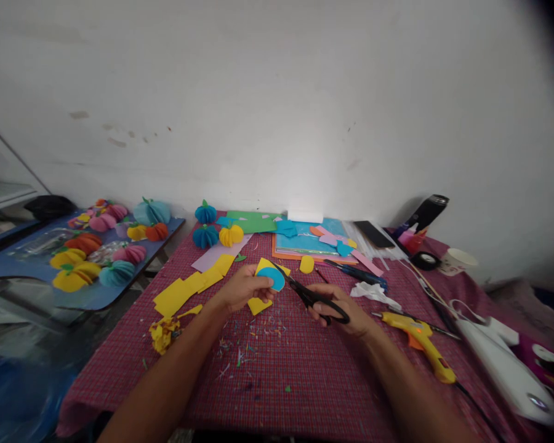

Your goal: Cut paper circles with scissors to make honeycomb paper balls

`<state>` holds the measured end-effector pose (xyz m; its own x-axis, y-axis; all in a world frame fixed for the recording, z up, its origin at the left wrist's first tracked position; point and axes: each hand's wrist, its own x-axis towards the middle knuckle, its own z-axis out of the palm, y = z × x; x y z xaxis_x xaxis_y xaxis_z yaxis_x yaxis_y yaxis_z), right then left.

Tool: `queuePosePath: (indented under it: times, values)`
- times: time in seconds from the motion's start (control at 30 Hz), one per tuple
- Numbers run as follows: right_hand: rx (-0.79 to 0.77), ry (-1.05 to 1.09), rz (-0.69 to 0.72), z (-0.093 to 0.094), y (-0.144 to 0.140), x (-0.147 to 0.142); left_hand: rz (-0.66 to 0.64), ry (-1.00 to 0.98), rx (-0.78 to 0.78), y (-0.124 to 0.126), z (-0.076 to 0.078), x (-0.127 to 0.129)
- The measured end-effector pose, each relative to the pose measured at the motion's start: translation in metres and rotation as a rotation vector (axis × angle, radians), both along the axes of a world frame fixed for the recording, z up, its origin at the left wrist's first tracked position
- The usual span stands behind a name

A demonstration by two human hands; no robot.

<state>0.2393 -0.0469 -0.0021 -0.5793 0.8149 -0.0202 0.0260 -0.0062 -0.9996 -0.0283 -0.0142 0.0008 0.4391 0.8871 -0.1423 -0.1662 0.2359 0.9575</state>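
Far to the left of the left hand (242, 288), paper pumpkin balls (99, 246) in orange, yellow, pink and teal crowd a blue board (37, 261). Closer in, just left of that hand, yellow paper strips (191, 286) lie flat on the desk (281, 369), with a crumpled yellow scrap (162, 332) below them. The left hand is closed on a yellow paper piece (261, 289) with a blue disc (271, 278) laid against it, pinched between thumb and fingers. The blades of the black scissors (314, 296) touch this paper from the right; the right hand (346, 311) is clamped through the scissor handles. Small paper trimmings (247, 344) lie scattered on the desk below both hands. Right of the right hand rests a yellow glue gun (425, 344), and beyond it a white object (503, 366).
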Motion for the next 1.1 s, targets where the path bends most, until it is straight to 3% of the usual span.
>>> queuePosePath:
  times: [0.87,1.1]
  values:
    - [-0.042,0.066,0.019,-0.0075,0.0010,0.0043,-0.042,0.008,-0.020,-0.0020,0.0004,-0.0005]
    - [-0.028,0.000,0.007,-0.0039,-0.0001,0.0044,-0.056,0.011,-0.016,-0.0027,0.0013,0.0004]
